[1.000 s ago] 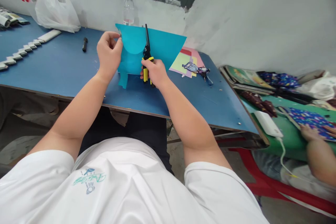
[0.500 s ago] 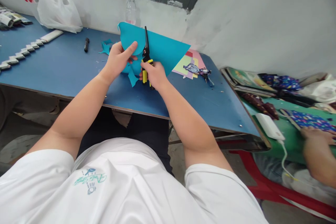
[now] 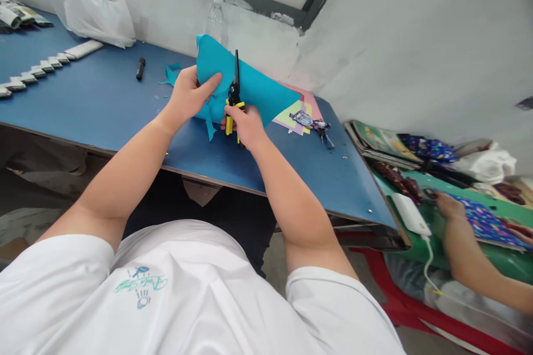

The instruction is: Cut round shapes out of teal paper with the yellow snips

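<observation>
My left hand (image 3: 190, 93) grips a turquoise paper sheet (image 3: 266, 89) by its left part, thumb on top. The sheet is raised over the table and its left end curves upward. Yellow-and-black scissors (image 3: 234, 91) are in my right hand (image 3: 249, 125), fingers wrapped round the handles. Their dark blades point away from me and lie across the sheet, and I cannot tell how far apart the blades are. From the sheet's near edge a jagged strip (image 3: 210, 125) hangs down. Left of my left hand, a turquoise scrap (image 3: 170, 74) rests on the table.
On the blue table (image 3: 104, 105) are a black marker (image 3: 140, 68), a folded-paper chain (image 3: 37, 70), a plastic bag (image 3: 100, 11), a bottle (image 3: 215, 15), coloured papers (image 3: 306, 113) and a keychain (image 3: 312, 121). At right, another person's arm (image 3: 470, 249) reaches over a green table (image 3: 441, 244).
The sheet's right end has dipped lower and the sheet bends more around the scissors. Both my hands keep their grips. The other person's hand has moved left, and the view has shifted slightly.
</observation>
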`<state>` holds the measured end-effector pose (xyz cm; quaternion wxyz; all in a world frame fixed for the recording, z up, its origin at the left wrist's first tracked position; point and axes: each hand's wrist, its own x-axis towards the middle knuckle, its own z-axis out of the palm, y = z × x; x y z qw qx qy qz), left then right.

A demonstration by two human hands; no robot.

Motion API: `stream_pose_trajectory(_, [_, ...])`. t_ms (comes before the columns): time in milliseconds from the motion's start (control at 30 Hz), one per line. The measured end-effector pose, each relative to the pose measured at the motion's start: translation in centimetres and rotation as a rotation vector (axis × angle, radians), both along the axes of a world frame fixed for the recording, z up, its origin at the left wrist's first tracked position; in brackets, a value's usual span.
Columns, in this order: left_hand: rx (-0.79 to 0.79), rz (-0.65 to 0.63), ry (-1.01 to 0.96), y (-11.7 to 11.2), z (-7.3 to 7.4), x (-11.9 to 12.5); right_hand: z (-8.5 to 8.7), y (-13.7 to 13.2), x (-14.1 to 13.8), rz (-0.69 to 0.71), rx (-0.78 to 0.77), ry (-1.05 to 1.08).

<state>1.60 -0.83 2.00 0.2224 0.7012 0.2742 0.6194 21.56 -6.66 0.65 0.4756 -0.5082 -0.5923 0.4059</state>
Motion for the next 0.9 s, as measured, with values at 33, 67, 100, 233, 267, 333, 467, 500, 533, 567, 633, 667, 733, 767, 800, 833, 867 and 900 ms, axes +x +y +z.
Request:
stream_pose_trajectory(33, [-0.003,0.004,0.004,-0.02,-0.01,0.04,-0.02,0.00,0.02,0.001,-0.002,-0.002])
stream_pose_trajectory(67, [-0.003,0.010,0.007,-0.03,-0.04,0.08,-0.05,0.00,0.03,0.001,-0.005,-0.003])
stream_pose_trajectory(100, [-0.002,0.014,0.012,-0.04,-0.08,0.12,-0.08,-0.01,0.03,0.000,-0.009,-0.002])
stream_pose_trajectory(233, [0.007,0.011,0.026,-0.10,-0.25,0.19,-0.15,-0.14,-0.04,-0.003,-0.003,0.017])
stream_pose_trajectory(267, [0.007,0.004,0.027,-0.12,-0.28,0.20,-0.15,-0.17,-0.06,-0.001,-0.003,0.024])
stream_pose_trajectory(333, [0.001,-0.007,0.028,-0.17,-0.30,0.23,-0.14,-0.20,-0.07,0.004,-0.006,0.036])
stream_pose_trajectory(467, [-0.006,-0.012,0.025,-0.28,-0.19,0.28,-0.02,-0.07,0.00,0.011,0.000,0.036])
stream_pose_trajectory(500, [-0.007,-0.015,0.019,-0.29,-0.13,0.29,0.03,-0.03,0.01,0.012,0.005,0.033])
stream_pose_trajectory(533, [-0.011,-0.019,0.014,-0.30,-0.06,0.28,0.09,0.01,0.01,0.011,0.009,0.030])
stream_pose_trajectory(567, [-0.016,-0.022,0.007,-0.31,0.01,0.27,0.16,0.02,-0.01,0.011,0.011,0.028])
stream_pose_trajectory(633, [-0.032,-0.033,0.006,-0.35,0.17,0.25,0.27,0.01,-0.09,0.012,0.003,0.034])
stream_pose_trajectory(667, [-0.039,-0.039,0.011,-0.40,0.25,0.25,0.32,-0.02,-0.15,0.019,-0.005,0.042])
stream_pose_trajectory(733, [-0.047,-0.045,0.020,-0.57,0.40,0.29,0.34,-0.07,-0.25,0.041,-0.021,0.066])
stream_pose_trajectory(767, [-0.050,-0.047,0.023,-0.68,0.47,0.34,0.31,-0.08,-0.29,0.051,-0.025,0.077])
stream_pose_trajectory(800, [-0.053,-0.045,0.022,-0.79,0.54,0.41,0.27,-0.07,-0.31,0.056,-0.025,0.086])
stream_pose_trajectory(833, [-0.057,-0.043,0.019,-0.89,0.58,0.47,0.22,-0.04,-0.32,0.057,-0.022,0.091])
stream_pose_trajectory(867, [-0.064,-0.042,0.019,-0.96,0.60,0.52,0.16,-0.01,-0.32,0.055,-0.018,0.095])
stream_pose_trajectory(900, [-0.074,-0.042,0.022,-0.99,0.60,0.55,0.10,0.03,-0.33,0.052,-0.014,0.097])
